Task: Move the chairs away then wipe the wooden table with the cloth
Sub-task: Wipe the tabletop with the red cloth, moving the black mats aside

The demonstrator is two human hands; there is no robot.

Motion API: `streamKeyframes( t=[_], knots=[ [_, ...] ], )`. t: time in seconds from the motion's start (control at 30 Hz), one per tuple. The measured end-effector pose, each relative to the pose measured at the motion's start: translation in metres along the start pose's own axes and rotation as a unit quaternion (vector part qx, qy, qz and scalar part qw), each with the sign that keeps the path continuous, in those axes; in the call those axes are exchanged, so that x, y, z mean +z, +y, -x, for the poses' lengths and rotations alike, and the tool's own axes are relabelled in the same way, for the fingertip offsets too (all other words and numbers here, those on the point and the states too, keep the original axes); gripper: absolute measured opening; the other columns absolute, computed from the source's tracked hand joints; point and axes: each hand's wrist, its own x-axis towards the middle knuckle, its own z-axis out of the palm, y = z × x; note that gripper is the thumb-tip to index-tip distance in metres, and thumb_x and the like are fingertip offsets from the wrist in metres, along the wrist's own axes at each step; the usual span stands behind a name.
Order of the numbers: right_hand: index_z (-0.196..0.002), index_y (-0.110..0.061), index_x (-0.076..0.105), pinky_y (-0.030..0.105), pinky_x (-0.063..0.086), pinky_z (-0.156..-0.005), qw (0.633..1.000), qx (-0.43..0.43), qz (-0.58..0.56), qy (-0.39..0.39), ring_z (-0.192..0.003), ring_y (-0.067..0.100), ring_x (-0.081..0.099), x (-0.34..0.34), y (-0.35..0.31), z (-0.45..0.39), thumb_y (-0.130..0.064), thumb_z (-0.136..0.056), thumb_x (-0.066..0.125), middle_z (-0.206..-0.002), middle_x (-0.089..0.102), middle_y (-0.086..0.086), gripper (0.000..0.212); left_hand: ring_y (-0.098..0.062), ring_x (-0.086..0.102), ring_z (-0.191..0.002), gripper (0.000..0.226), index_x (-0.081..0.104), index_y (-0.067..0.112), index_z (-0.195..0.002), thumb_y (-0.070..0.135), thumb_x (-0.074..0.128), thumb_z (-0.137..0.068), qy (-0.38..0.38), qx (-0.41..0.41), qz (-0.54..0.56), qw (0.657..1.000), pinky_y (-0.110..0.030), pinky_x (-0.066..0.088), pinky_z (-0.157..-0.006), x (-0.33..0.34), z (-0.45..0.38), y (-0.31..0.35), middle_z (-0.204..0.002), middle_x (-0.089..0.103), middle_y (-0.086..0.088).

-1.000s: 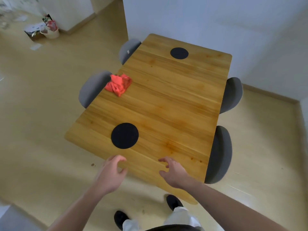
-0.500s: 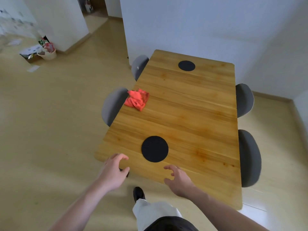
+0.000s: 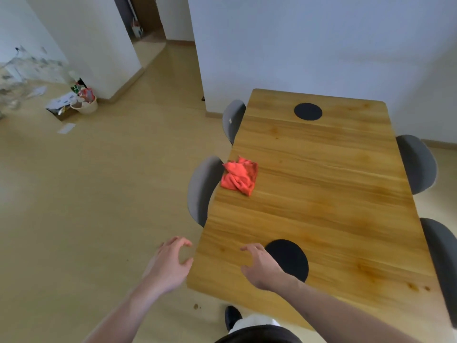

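The left hand (image 3: pixel 170 264) was held loosely curled and empty over the floor just off the near-left corner of the table (image 3: pixel 321 194), and the right hand (image 3: pixel 263 266) likewise, empty above the near edge. Four chairs were tucked in, the near-left chair (image 3: pixel 201 191) closest, with the cloth (image 3: pixel 238 175) lying crumpled at the left edge just beside it. That chair's back would best be gripped and drawn straight out leftward, well clear.
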Motion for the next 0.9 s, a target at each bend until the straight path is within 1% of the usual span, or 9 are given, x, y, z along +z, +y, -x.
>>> streamKeyframes(
  t=[0.13,0.23,0.3,0.4,0.43,0.5,0.63,0.77,0.9],
  knots=[
    [-0.153,-0.028,0.036,0.021,0.041,-0.076,1.0,-0.007,-0.012,0.027,-0.103,0.018,0.054,-0.002,-0.027,-0.032,-0.026,-0.102,0.055,-0.156,0.027,-0.008,0.055,-0.012,0.047,-0.122,0.028,0.051,0.039,-0.12,0.034,0.062,-0.094,-0.017,0.027,-0.014,0.999,-0.029,0.043,-0.096,-0.023,-0.04,-0.014,-0.131,0.047,0.019],
    [-0.153,-0.027,0.036,0.022,0.04,-0.081,0.998,0.019,-0.033,0.047,-0.121,0.026,0.057,0.004,-0.039,-0.051,-0.026,-0.1,0.056,-0.156,0.028,-0.007,0.057,-0.008,0.042,-0.116,0.028,0.051,0.04,-0.121,0.034,0.061,-0.095,-0.031,0.053,-0.016,0.998,-0.029,0.042,-0.099,-0.04,-0.073,-0.025,-0.128,0.044,0.023],
    [-0.153,-0.028,0.036,0.021,0.04,-0.079,0.995,0.033,-0.048,0.076,-0.122,0.026,0.057,0.01,-0.053,-0.064,-0.026,-0.101,0.056,-0.155,0.029,-0.008,0.056,-0.008,0.042,-0.12,0.028,0.05,0.041,-0.119,0.034,0.062,-0.094,-0.042,0.076,-0.018,0.996,-0.031,0.042,-0.102,-0.056,-0.1,-0.038,-0.125,0.041,0.025],
    [-0.152,-0.029,0.038,0.014,0.042,-0.07,0.99,0.059,-0.061,0.11,-0.121,0.022,0.056,0.017,-0.074,-0.079,-0.026,-0.1,0.058,-0.153,0.032,-0.009,0.055,-0.006,0.041,-0.121,0.028,0.051,0.039,-0.118,0.032,0.063,-0.094,-0.051,0.115,-0.023,0.992,-0.031,0.04,-0.105,-0.075,-0.133,-0.053,-0.124,0.039,0.026],
    [-0.151,-0.028,0.039,0.014,0.045,-0.072,0.988,0.067,-0.066,0.121,-0.121,0.021,0.055,0.019,-0.082,-0.085,-0.025,-0.099,0.058,-0.153,0.033,-0.009,0.056,-0.004,0.038,-0.12,0.028,0.052,0.038,-0.119,0.032,0.064,-0.095,-0.055,0.125,-0.026,0.99,-0.03,0.038,-0.108,-0.082,-0.142,-0.06,-0.124,0.038,0.026],
    [-0.151,-0.028,0.041,0.021,0.049,-0.084,0.983,0.087,-0.082,0.142,-0.123,0.02,0.053,0.029,-0.106,-0.101,-0.025,-0.097,0.059,-0.152,0.035,-0.008,0.056,-0.004,0.037,-0.12,0.028,0.051,0.038,-0.118,0.031,0.065,-0.094,-0.065,0.148,-0.037,0.986,-0.029,0.035,-0.11,-0.098,-0.164,-0.083,-0.124,0.037,0.026],
    [-0.148,-0.027,0.044,0.033,0.05,-0.098,0.971,0.125,-0.12,0.165,-0.122,0.022,0.054,0.054,-0.159,-0.132,-0.024,-0.094,0.059,-0.149,0.038,-0.006,0.056,-0.011,0.045,-0.127,0.03,0.048,0.043,-0.108,0.032,0.068,-0.089,-0.097,0.175,-0.071,0.977,-0.028,0.035,-0.108,-0.126,-0.202,-0.138,-0.125,0.043,0.024],
    [-0.15,-0.024,0.042,0.033,0.046,-0.106,0.963,0.141,-0.145,0.177,-0.127,0.021,0.051,0.081,-0.202,-0.15,-0.024,-0.095,0.059,-0.15,0.039,-0.003,0.057,-0.014,0.045,-0.131,0.03,0.052,0.038,-0.114,0.031,0.069,-0.09,-0.121,0.199,-0.101,0.967,-0.026,0.033,-0.111,-0.154,-0.228,-0.174,-0.134,0.049,0.015],
    [-0.151,-0.025,0.041,0.032,0.045,-0.107,0.956,0.162,-0.159,0.187,-0.13,0.019,0.049,0.098,-0.22,-0.15,-0.023,-0.095,0.059,-0.153,0.036,-0.005,0.059,-0.017,0.05,-0.126,0.032,0.059,0.032,-0.118,0.03,0.069,-0.088,-0.121,0.23,-0.116,0.959,-0.03,0.038,-0.109,-0.177,-0.25,-0.183,-0.132,0.054,0.013]
  ],
)
